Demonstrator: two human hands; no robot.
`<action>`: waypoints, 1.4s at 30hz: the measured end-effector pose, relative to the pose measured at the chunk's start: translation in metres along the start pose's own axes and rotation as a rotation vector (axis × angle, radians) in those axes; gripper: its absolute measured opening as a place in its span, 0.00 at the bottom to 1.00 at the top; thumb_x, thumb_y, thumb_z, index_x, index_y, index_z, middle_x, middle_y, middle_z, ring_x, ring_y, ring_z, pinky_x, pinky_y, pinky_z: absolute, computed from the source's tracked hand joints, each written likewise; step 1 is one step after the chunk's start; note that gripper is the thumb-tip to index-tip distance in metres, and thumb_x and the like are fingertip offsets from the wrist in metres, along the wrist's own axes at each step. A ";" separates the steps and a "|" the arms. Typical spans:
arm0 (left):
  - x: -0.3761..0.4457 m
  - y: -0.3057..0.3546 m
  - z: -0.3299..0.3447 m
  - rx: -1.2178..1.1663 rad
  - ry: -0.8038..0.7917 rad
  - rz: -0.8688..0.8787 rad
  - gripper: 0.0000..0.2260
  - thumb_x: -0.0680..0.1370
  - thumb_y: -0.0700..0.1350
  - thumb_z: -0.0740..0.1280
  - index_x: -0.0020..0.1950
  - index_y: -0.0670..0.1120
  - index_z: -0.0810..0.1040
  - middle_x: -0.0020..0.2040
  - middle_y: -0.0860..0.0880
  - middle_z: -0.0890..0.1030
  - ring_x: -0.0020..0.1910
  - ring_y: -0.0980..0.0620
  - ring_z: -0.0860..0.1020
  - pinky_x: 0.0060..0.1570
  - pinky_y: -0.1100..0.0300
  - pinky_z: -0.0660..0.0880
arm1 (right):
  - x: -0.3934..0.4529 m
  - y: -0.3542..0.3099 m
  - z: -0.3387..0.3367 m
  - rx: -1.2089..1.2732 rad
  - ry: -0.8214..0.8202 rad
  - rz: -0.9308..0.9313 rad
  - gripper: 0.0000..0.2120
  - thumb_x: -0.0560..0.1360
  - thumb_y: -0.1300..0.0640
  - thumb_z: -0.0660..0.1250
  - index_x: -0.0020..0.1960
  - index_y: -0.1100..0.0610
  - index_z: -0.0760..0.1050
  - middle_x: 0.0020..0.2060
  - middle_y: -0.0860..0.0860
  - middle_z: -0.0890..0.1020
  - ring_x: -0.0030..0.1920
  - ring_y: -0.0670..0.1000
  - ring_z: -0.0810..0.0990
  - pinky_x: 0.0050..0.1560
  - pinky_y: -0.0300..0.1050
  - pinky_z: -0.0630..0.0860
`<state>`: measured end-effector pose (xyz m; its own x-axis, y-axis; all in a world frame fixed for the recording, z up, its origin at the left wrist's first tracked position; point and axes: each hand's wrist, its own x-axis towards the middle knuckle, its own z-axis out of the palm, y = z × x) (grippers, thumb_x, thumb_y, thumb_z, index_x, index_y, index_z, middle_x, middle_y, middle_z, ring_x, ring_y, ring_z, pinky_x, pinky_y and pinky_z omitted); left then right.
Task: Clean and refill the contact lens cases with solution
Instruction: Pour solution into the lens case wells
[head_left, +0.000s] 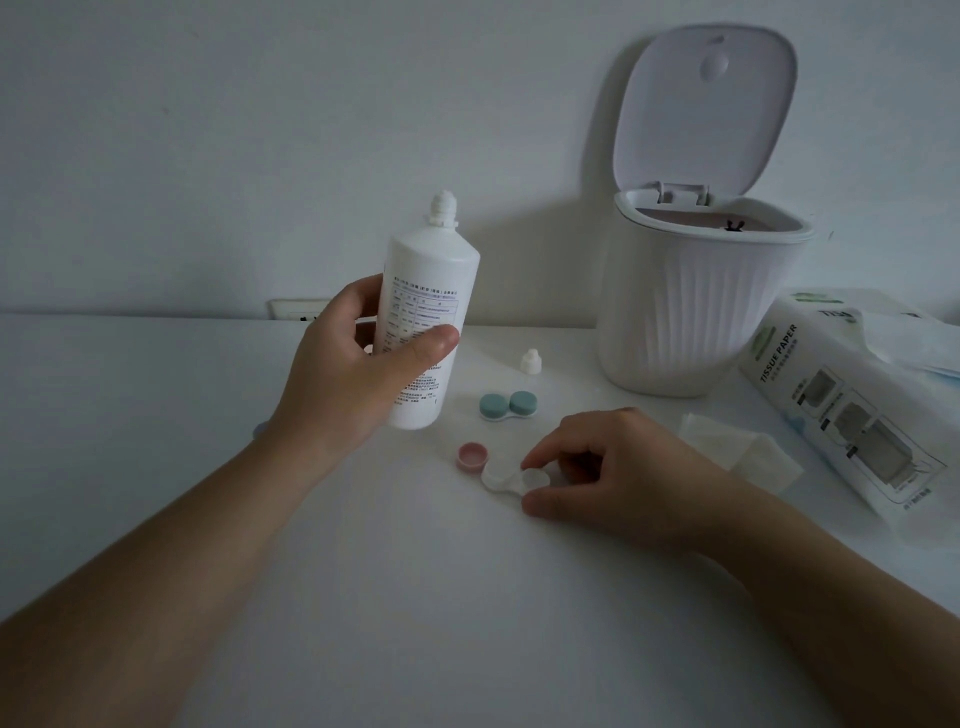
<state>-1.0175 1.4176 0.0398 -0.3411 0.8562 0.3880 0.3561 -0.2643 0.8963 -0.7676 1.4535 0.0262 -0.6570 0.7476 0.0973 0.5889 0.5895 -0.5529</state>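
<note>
Left hand grips upright white solution bottle, uncapped. Right hand pinches open white lens case on table; pink cap beside. Teal case closed. Bin lid raised.

White table bears teal case, bin, tissue pack.

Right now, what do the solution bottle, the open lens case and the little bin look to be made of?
Solution bottle, held in the left hand: opaque white plastic, smooth with a soft sheen and printed text.
Open lens case, pinched by the right hand: translucent white plastic, glossy, probably rigid.
Bin: matte white plastic, seemingly moulded, with vertical ribs on its wall.
</note>
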 end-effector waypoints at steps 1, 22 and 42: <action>0.000 0.000 0.000 0.009 -0.005 0.002 0.26 0.64 0.64 0.74 0.60 0.62 0.78 0.51 0.62 0.85 0.49 0.61 0.84 0.34 0.66 0.74 | 0.000 0.000 0.000 0.008 0.003 -0.002 0.13 0.67 0.39 0.75 0.49 0.42 0.83 0.38 0.39 0.78 0.36 0.43 0.76 0.39 0.41 0.74; 0.003 -0.009 -0.012 0.548 -0.123 0.464 0.38 0.64 0.48 0.83 0.72 0.51 0.73 0.63 0.60 0.77 0.60 0.64 0.74 0.59 0.78 0.65 | -0.003 0.002 -0.026 0.595 0.304 0.022 0.03 0.73 0.58 0.75 0.46 0.51 0.85 0.40 0.62 0.83 0.36 0.50 0.76 0.36 0.41 0.72; 0.010 -0.012 -0.008 0.706 -0.123 0.642 0.29 0.65 0.35 0.81 0.64 0.42 0.79 0.62 0.47 0.80 0.61 0.47 0.76 0.64 0.63 0.67 | -0.003 0.000 -0.022 0.475 0.223 0.028 0.05 0.73 0.55 0.75 0.48 0.51 0.84 0.37 0.51 0.88 0.43 0.57 0.87 0.55 0.64 0.80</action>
<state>-1.0320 1.4258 0.0344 0.1807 0.6924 0.6985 0.8983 -0.4053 0.1694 -0.7551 1.4584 0.0442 -0.4978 0.8384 0.2220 0.2921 0.4031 -0.8673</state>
